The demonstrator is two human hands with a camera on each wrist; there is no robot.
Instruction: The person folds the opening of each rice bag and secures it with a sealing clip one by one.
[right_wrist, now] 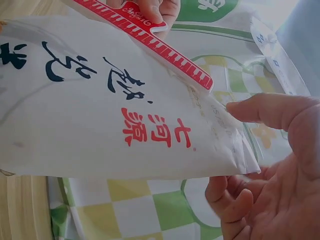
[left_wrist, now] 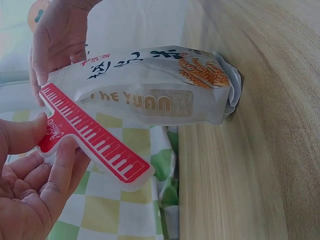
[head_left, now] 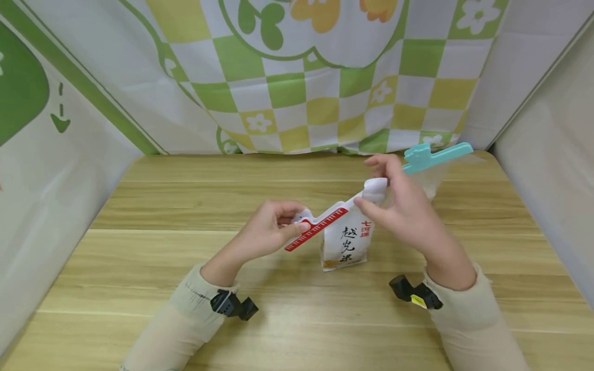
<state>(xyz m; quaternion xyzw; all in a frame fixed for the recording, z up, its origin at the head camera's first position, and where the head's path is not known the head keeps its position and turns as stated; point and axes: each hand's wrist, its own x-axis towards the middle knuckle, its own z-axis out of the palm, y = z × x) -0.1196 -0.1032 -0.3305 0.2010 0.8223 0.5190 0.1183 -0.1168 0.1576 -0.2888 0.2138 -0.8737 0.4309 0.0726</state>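
Note:
A white rice bag (head_left: 345, 242) with black and red characters leans with its base down by the wooden table. My left hand (head_left: 271, 226) pinches the handle of a red and white bag clip (head_left: 315, 229), thumb on the red face. Piano keys and ruler marks decorate the clip, and its long bar slants across the bag's top edge. My right hand (head_left: 408, 206) is at the bag's upper corner, thumb against the front near the clip's end, other fingers curled behind. In the right wrist view those fingers (right_wrist: 235, 205) are partly hidden by the bag.
Behind my right hand, a teal bag clip (head_left: 431, 157) sits on a translucent bag (head_left: 424, 183) at the table's back right. A checkered green and yellow cloth (head_left: 320, 103) hangs along the table's back edge. White fabric walls (head_left: 557, 118) flank the wooden table (head_left: 185, 206).

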